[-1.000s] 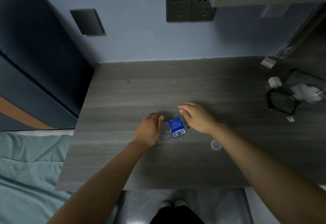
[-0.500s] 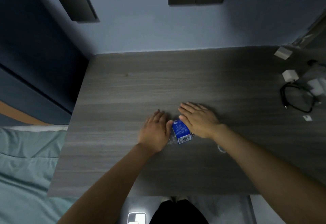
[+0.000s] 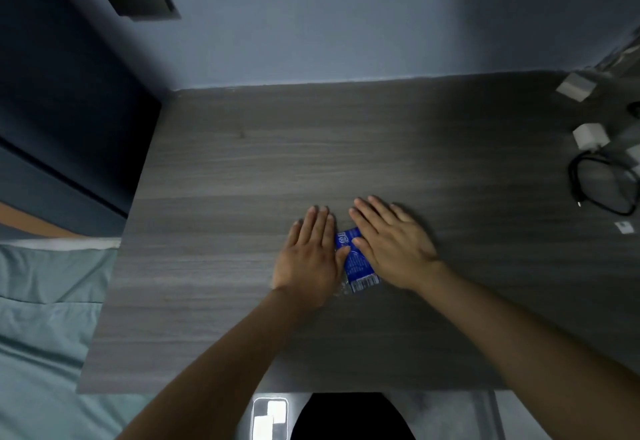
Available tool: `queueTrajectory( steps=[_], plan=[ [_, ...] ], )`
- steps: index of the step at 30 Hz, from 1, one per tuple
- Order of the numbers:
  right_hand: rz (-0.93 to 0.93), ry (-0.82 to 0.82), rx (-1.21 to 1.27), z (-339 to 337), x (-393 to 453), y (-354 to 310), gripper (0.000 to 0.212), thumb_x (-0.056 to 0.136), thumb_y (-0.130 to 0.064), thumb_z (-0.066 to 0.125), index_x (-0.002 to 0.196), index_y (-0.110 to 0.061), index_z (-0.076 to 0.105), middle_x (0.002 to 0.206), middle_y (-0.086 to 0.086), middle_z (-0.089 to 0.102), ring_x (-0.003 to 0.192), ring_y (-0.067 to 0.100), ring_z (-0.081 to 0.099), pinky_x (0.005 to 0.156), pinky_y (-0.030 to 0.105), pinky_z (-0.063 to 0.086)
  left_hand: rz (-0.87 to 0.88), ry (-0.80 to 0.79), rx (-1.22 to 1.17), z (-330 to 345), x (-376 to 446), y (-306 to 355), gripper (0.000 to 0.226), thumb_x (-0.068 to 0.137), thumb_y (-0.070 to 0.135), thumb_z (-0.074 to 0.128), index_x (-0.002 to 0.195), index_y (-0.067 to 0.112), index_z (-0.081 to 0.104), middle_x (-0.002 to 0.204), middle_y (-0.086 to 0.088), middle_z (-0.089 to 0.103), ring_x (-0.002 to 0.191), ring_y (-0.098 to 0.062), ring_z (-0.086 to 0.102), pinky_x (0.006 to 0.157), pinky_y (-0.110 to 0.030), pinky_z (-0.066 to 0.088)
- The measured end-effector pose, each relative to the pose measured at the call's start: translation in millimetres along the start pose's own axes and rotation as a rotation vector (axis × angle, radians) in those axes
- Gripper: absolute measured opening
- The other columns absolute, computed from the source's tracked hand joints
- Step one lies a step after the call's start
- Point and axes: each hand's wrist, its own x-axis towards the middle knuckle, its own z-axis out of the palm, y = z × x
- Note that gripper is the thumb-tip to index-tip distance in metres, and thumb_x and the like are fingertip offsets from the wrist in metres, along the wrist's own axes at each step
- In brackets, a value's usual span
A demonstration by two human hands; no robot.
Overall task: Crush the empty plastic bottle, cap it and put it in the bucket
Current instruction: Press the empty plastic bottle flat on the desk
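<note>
A clear plastic bottle with a blue label (image 3: 356, 263) lies flattened on the grey wooden desk (image 3: 311, 149), near its front middle. My left hand (image 3: 310, 252) lies flat with straight fingers over the bottle's left part. My right hand (image 3: 391, 242) lies flat over its right part. Only the blue label and a bit of clear plastic show between them. Neither hand's fingers curl around the bottle. I see no cap and no bucket in this view.
A black looped cable (image 3: 602, 187) and a white charger block (image 3: 590, 135) lie at the desk's right edge. A bed with pale green sheets (image 3: 45, 301) is on the left. The wall stands behind the desk. A lit white object (image 3: 270, 417) sits on the floor below the desk's front edge.
Both hands went from curled around the bottle's ends to lying flat on top of it. The bottle now looks flatter and turned lengthwise. The cap seen by my right forearm is out of sight.
</note>
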Motion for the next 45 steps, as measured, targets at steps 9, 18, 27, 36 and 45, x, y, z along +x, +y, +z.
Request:
queueTrajectory(
  steps=[9, 18, 27, 36, 45],
  plan=[
    [-0.007, 0.009, -0.038, 3, 1, -2, 0.059, 0.093, -0.044, 0.008, 0.145, -0.016, 0.002, 0.158, 0.004, 0.004, 0.145, 0.021, 0.000, 0.118, 0.041, 0.008, 0.049, -0.098, -0.106, -6, 0, -9, 0.066, 0.094, 0.049, 0.010, 0.144, 0.012, -0.011, 0.157, -0.006, -0.016, 0.134, -0.014, -0.029, 0.113, -0.032, -0.011],
    [0.006, 0.022, -0.070, 7, 2, -3, 0.063, 0.089, -0.044, 0.000, 0.144, -0.014, 0.000, 0.157, 0.005, 0.001, 0.145, 0.023, -0.003, 0.118, 0.043, 0.006, 0.057, 0.000, 0.120, 7, -4, -3, 0.065, 0.088, 0.050, -0.007, 0.137, 0.009, -0.019, 0.148, -0.009, -0.025, 0.139, -0.025, -0.026, 0.115, -0.039, -0.013],
    [0.015, 0.027, -0.064, 6, 1, -4, 0.060, 0.093, -0.044, 0.008, 0.144, -0.013, -0.004, 0.158, 0.005, 0.000, 0.145, 0.023, -0.005, 0.118, 0.042, 0.004, -0.077, -0.009, -0.255, -15, -6, -5, 0.052, 0.091, 0.043, 0.042, 0.137, 0.022, 0.035, 0.133, -0.010, 0.043, 0.120, -0.026, 0.037, 0.101, -0.035, 0.037],
    [0.007, 0.069, -0.056, 11, 1, -2, 0.056, 0.089, -0.045, -0.003, 0.135, -0.016, -0.014, 0.157, 0.004, 0.001, 0.144, 0.023, -0.005, 0.118, 0.041, 0.003, -0.026, -0.276, -0.496, -45, 12, -15, 0.053, 0.080, 0.025, 0.066, 0.130, 0.023, 0.047, 0.129, -0.005, 0.059, 0.112, -0.019, 0.057, 0.089, -0.027, 0.042],
    [-0.037, 0.048, -0.055, 2, -2, -2, 0.063, 0.089, -0.047, 0.001, 0.144, -0.017, 0.005, 0.157, 0.004, 0.008, 0.145, 0.022, 0.001, 0.118, 0.041, 0.005, -0.075, -0.495, -0.610, -51, 16, -23, 0.051, 0.077, 0.028, 0.070, 0.124, 0.018, 0.052, 0.121, -0.005, 0.062, 0.081, -0.004, 0.065, 0.069, -0.014, 0.047]
  ],
)
